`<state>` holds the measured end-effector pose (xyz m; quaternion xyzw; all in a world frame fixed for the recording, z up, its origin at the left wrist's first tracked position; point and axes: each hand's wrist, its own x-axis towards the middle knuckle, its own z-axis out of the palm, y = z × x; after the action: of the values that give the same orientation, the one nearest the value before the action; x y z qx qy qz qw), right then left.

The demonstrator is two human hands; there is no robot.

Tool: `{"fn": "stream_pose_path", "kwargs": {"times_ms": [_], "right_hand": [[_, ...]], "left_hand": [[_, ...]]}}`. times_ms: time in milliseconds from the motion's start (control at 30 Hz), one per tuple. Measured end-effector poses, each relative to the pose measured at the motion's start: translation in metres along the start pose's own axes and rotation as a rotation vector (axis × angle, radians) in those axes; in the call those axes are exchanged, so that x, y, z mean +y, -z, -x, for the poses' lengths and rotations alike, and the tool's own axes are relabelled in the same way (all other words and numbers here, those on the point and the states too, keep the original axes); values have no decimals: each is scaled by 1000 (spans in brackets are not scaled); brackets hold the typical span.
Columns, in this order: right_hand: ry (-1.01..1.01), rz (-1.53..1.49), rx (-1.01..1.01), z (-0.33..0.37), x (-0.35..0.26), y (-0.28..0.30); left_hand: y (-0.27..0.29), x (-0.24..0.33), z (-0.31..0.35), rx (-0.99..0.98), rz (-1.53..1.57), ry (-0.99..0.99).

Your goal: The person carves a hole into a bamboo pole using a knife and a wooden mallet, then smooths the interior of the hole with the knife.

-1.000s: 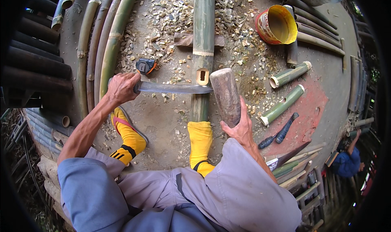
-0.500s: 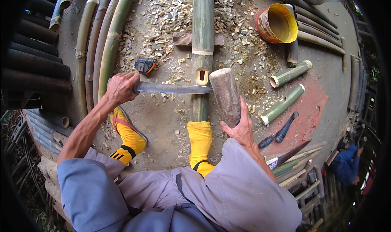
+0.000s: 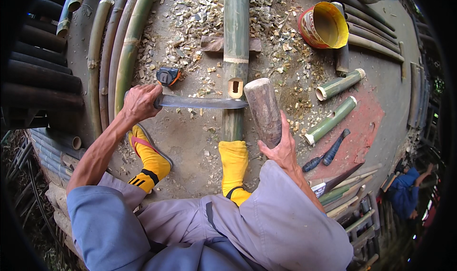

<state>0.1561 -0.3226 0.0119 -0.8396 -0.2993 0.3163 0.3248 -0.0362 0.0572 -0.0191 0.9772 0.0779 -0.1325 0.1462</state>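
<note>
Nearest the camera, grey trouser legs end in two yellow-socked feet: the left foot (image 3: 148, 157) rests on the ground in a sandal, and the right foot (image 3: 234, 165) is planted on the near end of a long green bamboo pole (image 3: 236, 28) that runs straight away from the person. The right forearm comes up from the lower edge, and the right hand (image 3: 282, 149) is clenched around the near end of a thick wooden mallet (image 3: 264, 110), which points away and slightly left, its far end just beside the pole. The left arm stretches out bare from a grey sleeve, and the left hand (image 3: 141, 102) grips the handle of a long knife (image 3: 200, 102); the blade lies level across to the right, its tip meeting the pole just below a small rectangular hole (image 3: 235, 86) cut in the bamboo. Just beyond the left hand lies a black and orange tape measure (image 3: 168, 75). To the right, two short green bamboo sections (image 3: 330, 120) lie on the ground, with dark-handled tools (image 3: 326, 152) near them. Farther off, wood chips (image 3: 200, 19) litter the ground around the pole, and a yellow bucket (image 3: 323, 26) lies tipped at far right.
</note>
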Motion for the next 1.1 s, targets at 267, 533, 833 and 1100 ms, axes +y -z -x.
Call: {"fn": "stream_pose_path", "kwargs": {"times_ms": [267, 533, 833, 1100], "right_hand": [[-6, -15, 2, 0, 0, 0], [-4, -19, -4, -1, 1, 2], [-17, -37, -14, -1, 2, 1], [32, 3, 3, -4, 8, 1]], "left_hand": [[-1, 0, 0, -15, 33, 30], [4, 2, -3, -27, 37, 36], [1, -3, -1, -14, 18, 5], [3, -3, -6, -56, 16, 26]]}}
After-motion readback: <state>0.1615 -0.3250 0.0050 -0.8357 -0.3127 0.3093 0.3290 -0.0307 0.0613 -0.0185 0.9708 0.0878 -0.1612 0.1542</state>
